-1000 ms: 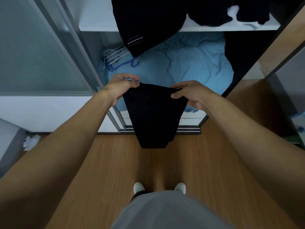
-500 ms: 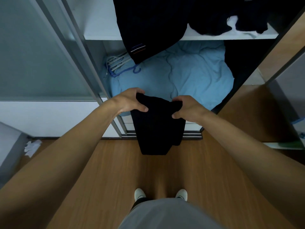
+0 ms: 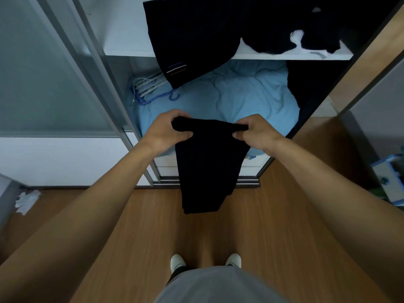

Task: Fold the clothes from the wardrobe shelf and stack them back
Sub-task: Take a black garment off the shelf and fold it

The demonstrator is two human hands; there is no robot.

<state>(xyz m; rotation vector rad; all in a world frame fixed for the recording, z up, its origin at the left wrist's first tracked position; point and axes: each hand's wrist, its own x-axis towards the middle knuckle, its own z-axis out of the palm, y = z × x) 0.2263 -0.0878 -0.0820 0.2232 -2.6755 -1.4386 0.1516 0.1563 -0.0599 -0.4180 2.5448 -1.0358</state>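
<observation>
A black garment [image 3: 207, 167] hangs folded lengthwise in front of the open wardrobe, its lower end above the floor. My left hand [image 3: 166, 130] grips its top left corner and my right hand [image 3: 255, 130] grips its top right corner, the top edge stretched between them. On the white wardrobe shelf [image 3: 129, 51] above lies a dark garment with small stripes [image 3: 196, 40], one corner drooping over the shelf edge. More crumpled dark clothes [image 3: 306, 31] and a bit of white cloth lie on the shelf to the right.
A light blue quilt [image 3: 240, 97] fills the compartment under the shelf, with white and blue hangers [image 3: 148, 88] at its left. A frosted sliding door [image 3: 43, 73] stands left. Wooden floor [image 3: 273, 226] lies below; crumpled paper [image 3: 27, 201] left, a blue-white box [image 3: 391, 178] right.
My hands have drawn apart again after bunching the garment's top, so its top edge is pulled straight. The view has tilted slightly, showing more of the shelf.
</observation>
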